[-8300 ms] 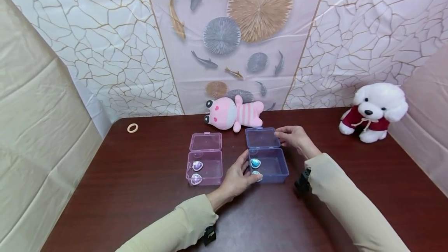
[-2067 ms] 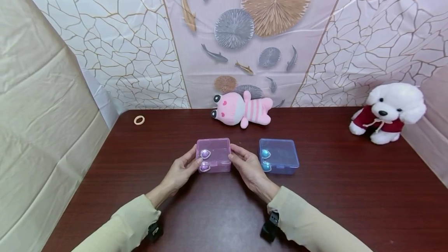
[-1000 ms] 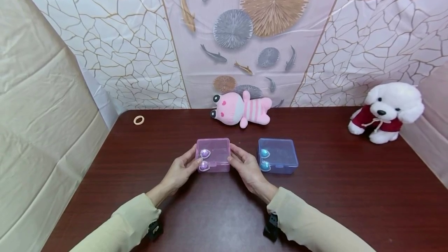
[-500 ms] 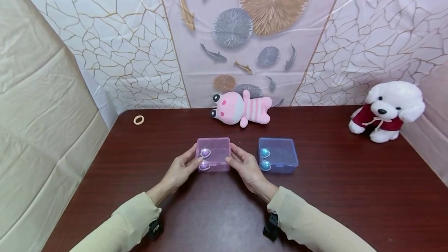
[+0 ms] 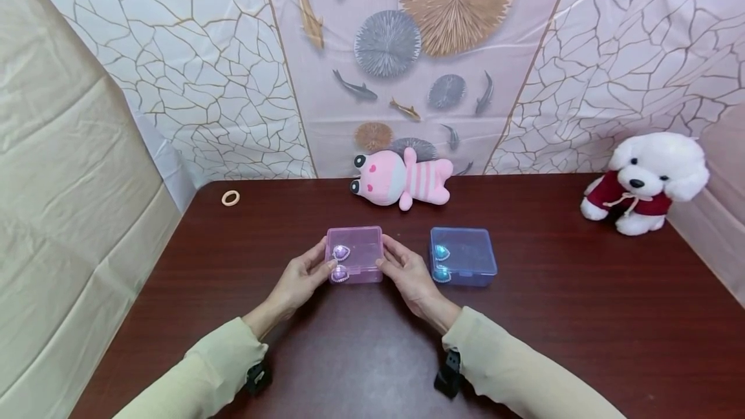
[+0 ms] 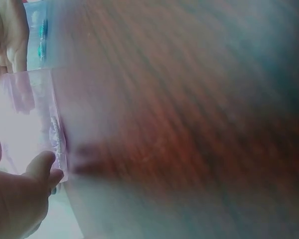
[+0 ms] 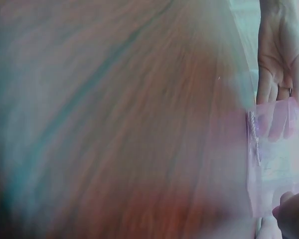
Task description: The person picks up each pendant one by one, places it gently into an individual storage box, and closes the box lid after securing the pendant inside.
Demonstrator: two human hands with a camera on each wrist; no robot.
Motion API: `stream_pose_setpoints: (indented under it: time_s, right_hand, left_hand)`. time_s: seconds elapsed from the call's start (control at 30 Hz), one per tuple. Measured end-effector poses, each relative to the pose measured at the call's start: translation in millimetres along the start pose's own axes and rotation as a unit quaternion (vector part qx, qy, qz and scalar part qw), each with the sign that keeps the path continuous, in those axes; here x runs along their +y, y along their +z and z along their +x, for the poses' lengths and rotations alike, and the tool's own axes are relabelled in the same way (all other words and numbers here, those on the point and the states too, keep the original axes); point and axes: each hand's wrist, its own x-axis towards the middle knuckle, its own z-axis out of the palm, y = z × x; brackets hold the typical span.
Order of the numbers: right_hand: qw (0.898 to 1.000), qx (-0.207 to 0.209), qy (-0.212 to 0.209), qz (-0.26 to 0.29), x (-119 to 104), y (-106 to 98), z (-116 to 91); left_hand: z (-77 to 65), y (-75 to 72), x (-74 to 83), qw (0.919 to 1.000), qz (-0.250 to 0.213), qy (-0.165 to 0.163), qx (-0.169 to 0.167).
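Observation:
A translucent pink plastic box [image 5: 361, 256] stands on the table with its lid down. Two purple heart-shaped gems rimmed in white, one of them the rear gem [image 5: 341, 252], show at its left side. My left hand [image 5: 298, 283] grips the box's left side, thumb at the front corner. On the opposite side, my right hand [image 5: 416, 283] holds the box between thumb and fingers. The left wrist view shows the left thumb [image 6: 42, 164] against the pink wall. Right of my right hand sits a similar blue plastic box [image 5: 465, 257], lid down, with two blue heart gems inside.
Behind the boxes a pink striped plush toy [image 5: 401, 180] lies on its side. A white plush dog [image 5: 646, 183] in a red top sits at the back right. A small wooden ring [image 5: 230, 198] lies at the back left of the dark wooden table [image 5: 559, 315].
Both lids stood raised 8.3 s ago, with my hands at the blue box. Now both lids are down and my hands hold the pink box. Over the last two seconds they have barely moved.

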Motion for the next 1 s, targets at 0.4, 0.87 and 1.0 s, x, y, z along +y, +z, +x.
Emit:
stream_pose_setpoints:
  time_s: [0.4, 0.87, 1.0]
  right_hand:
    - [1.0, -0.005, -0.007, 0.023, -1.5, 4.4, -0.1]
    - [0.996, 0.03, 0.024, 0.081, 0.9, 3.5, -0.3]
    - [0.996, 0.035, 0.027, 0.08, 1.1, 4.5, -0.6]
  left_hand:
    - [2.5, -0.6, 3.4, 0.9999, 0.0, -0.012, -0.009]
    - [5.2, 0.7, 3.5, 0.9988, -0.035, -0.033, -0.007]
    - [5.0, -0.3, 4.7, 0.9994, -0.022, -0.022, -0.015]
